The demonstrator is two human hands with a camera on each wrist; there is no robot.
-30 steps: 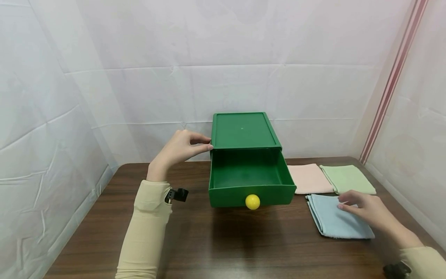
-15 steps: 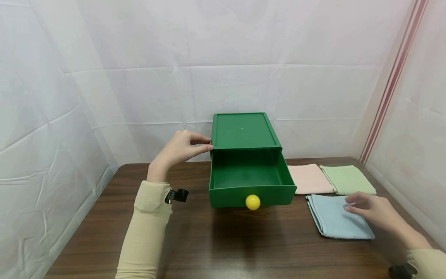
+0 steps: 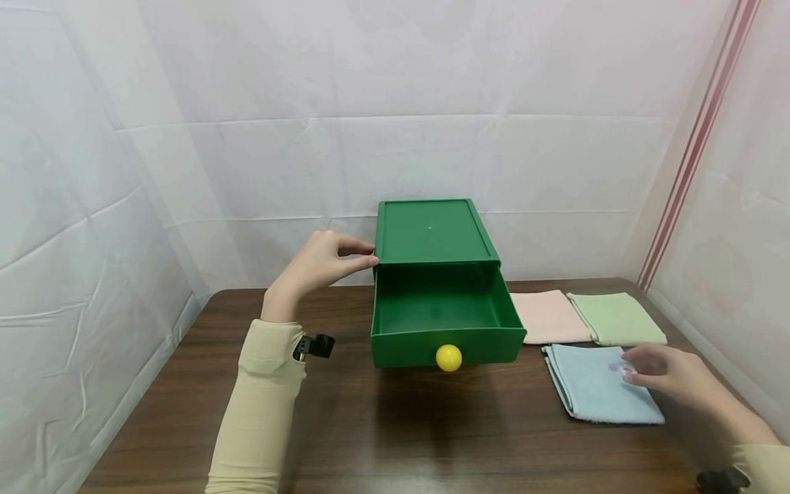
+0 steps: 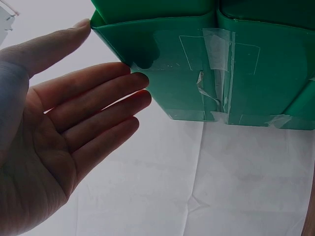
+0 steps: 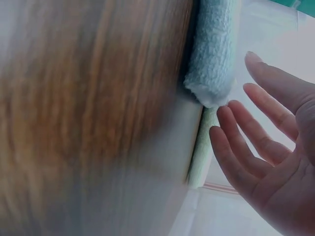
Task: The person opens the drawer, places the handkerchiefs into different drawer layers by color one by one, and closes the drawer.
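Three folded cloths lie on the brown counter (image 3: pixel 382 432) to the right of a green drawer box (image 3: pixel 432 233): a pink cloth (image 3: pixel 549 315) and a light green cloth (image 3: pixel 616 318) side by side at the back, and a blue cloth (image 3: pixel 592 387) in front of them. The right hand (image 3: pixel 669 374) is at the right side of the blue cloth, over its far right part, with the fingers straight and a little spread; it holds nothing, and in the right wrist view the fingertips (image 5: pixel 229 110) are just beside the edge of the blue cloth (image 5: pixel 214 54). The left hand (image 3: pixel 317 264) is at the upper left corner of the drawer box, fingers straight, the thumb and fingertips touching the box wall (image 4: pixel 197 64) without gripping it. The drawer (image 3: pixel 444 322) is pulled out toward the person and shows a yellow knob (image 3: pixel 448 357) on its front.
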